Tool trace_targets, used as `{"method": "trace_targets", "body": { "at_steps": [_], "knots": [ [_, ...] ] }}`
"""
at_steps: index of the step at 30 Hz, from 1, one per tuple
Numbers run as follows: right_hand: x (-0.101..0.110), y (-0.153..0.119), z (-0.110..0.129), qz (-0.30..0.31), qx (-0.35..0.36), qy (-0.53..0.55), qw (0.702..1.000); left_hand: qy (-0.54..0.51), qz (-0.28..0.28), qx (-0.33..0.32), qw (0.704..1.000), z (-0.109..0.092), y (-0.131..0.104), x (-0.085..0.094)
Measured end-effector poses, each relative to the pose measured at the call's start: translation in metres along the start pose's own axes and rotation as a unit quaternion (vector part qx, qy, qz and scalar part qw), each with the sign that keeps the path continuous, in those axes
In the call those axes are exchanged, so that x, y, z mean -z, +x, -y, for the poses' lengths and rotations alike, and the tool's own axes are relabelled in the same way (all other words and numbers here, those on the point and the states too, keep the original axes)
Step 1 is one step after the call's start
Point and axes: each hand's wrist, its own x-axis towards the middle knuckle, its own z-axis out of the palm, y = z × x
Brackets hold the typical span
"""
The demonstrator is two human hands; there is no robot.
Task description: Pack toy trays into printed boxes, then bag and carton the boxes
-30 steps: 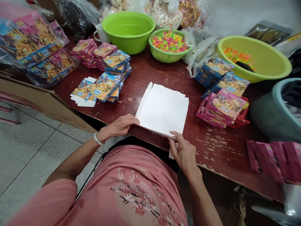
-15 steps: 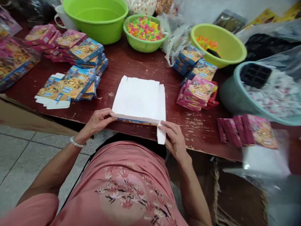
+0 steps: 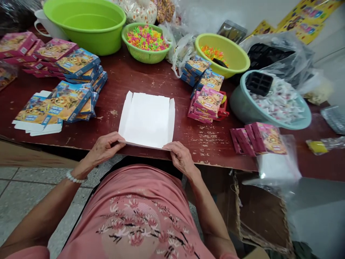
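Gone from view: loose white tab, seen hanging by the right hand [image 3: 182, 158] half a second ago. Now pinching the near-right corner of the white carton blank [image 3: 147, 117], likewise the near-left with the left hand [image 3: 107, 145]. Lying inner face up along the near edge of the table [image 3: 151, 81], side flaps apparently raised; probably mid-fold. Farther left, blue boxes [image 3: 63, 100]; right, pink boxes [image 3: 208, 99]; beyond at far left, green basin [image 3: 105, 41].

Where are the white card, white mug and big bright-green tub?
White card [image 3: 147, 120]: head view, middle of its flat panel.
White mug [image 3: 54, 31]: head view, its side.
Big bright-green tub [image 3: 104, 42]: head view, outer wall.
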Motion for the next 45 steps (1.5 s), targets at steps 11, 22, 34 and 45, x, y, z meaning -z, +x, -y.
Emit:
{"method": "trace_targets", "body": {
  "at_steps": [11, 22, 34, 45],
  "knots": [
    [-0.014, 0.005, -0.003, -0.093, -0.128, -0.012, 0.987, 0.006, -0.059, 0.099, 0.993, -0.02, -0.001, -0.02],
    [-0.007, 0.01, -0.01, -0.046, -0.064, -0.017, 0.997, 0.197, -0.082, -0.157, 0.964, -0.011, -0.009, -0.035],
    [-0.004, 0.014, 0.024, 0.108, -0.054, -0.259, 0.958, 0.397, 0.009, -0.21, 0.893, -0.042, 0.003, -0.048],
    [0.0, 0.025, 0.032, 0.203, -0.123, -0.206, 0.949, 0.394, 0.138, -0.224, 0.881, -0.025, 0.021, -0.037]
  ]
}}
